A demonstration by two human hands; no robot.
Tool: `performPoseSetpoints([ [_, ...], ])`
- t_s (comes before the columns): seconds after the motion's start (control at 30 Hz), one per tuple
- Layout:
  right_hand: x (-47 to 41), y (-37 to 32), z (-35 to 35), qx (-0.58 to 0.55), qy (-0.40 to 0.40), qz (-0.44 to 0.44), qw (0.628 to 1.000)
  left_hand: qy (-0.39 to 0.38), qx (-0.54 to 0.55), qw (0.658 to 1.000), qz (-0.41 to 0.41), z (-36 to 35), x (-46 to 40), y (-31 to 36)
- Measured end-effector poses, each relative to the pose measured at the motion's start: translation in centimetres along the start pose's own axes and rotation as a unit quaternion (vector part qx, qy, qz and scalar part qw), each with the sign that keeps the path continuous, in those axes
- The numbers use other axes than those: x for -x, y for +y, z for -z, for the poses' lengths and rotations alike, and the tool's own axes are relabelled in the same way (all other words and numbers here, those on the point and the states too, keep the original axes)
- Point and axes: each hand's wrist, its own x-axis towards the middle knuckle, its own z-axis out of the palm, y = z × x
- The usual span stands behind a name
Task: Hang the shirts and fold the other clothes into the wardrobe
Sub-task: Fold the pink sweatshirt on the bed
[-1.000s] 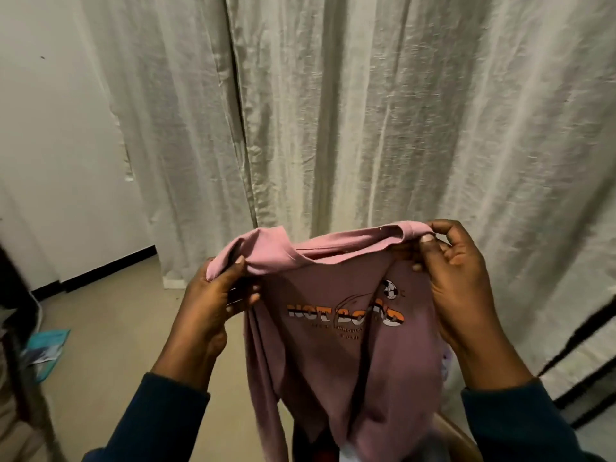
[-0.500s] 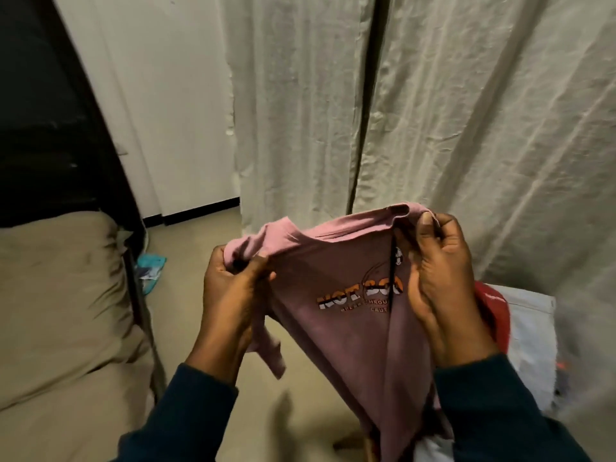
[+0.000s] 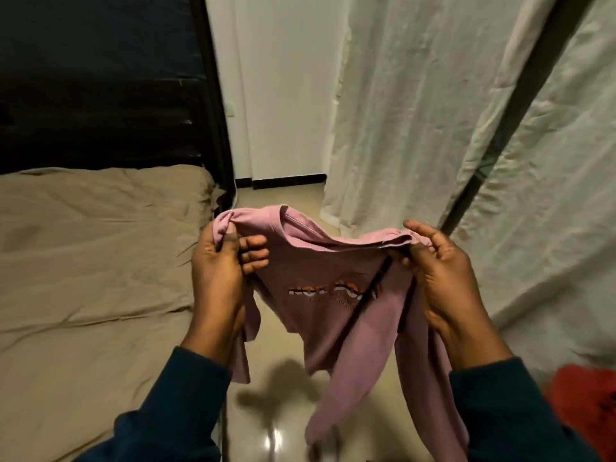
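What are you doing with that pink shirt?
A person is holding up a pink shirt by its top edge, one shoulder gripped in the left hand and the other in the right hand. It hangs in the air over the floor, beside the bed and in front of a pale curtain. It is not yet hung or folded.

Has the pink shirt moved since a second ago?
Yes. The pink shirt, once in front of the curtain, is now further left, beside the bed.
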Motion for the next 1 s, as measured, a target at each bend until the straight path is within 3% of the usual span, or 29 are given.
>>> performPoseSetpoints([
  [0.17, -6.0, 2.9, -2.3, 0.088, -0.047, -0.019, 0.995, 0.126, -0.034, 0.991, -0.044, -0.3, -3.1, 0.2],
  [0.37, -11.1, 2.8, -8.1, 0.132, -0.183, 0.022, 0.974, 0.279, -0.085, 0.949, -0.119, 0.5, -4.2, 1.3],
  [0.5, -11.6, 1.4, -13.4, 0.048, -0.183, 0.084, 0.978, 0.347, -0.178, 0.879, -0.273, 2.2, -3.2, 2.9],
  [0.53, -11.7, 1.8, -15.2, 0.036, -0.168, 0.104, 0.98, 0.353, -0.233, 0.863, -0.277, 3.1, -4.1, 2.3],
  [0.6, -11.4, 3.8, -19.4, 0.039, -0.196, 0.076, 0.977, 0.352, -0.287, 0.868, -0.199, 5.9, -5.9, 0.2],
  [0.67, -11.2, 5.8, -23.5, 0.047, -0.241, 0.049, 0.968, 0.38, -0.288, 0.861, -0.178, 8.4, -7.7, -0.8],
  [0.8, -10.0, 8.1, -28.5, 0.009, -0.259, 0.012, 0.966, 0.49, -0.24, 0.826, -0.14, 12.5, -8.9, -1.2],
  [1.0, -8.9, 11.0, -34.5, -0.028, -0.321, 0.018, 0.946, 0.552, -0.236, 0.785, -0.149, 16.6, -9.3, -2.4],
])
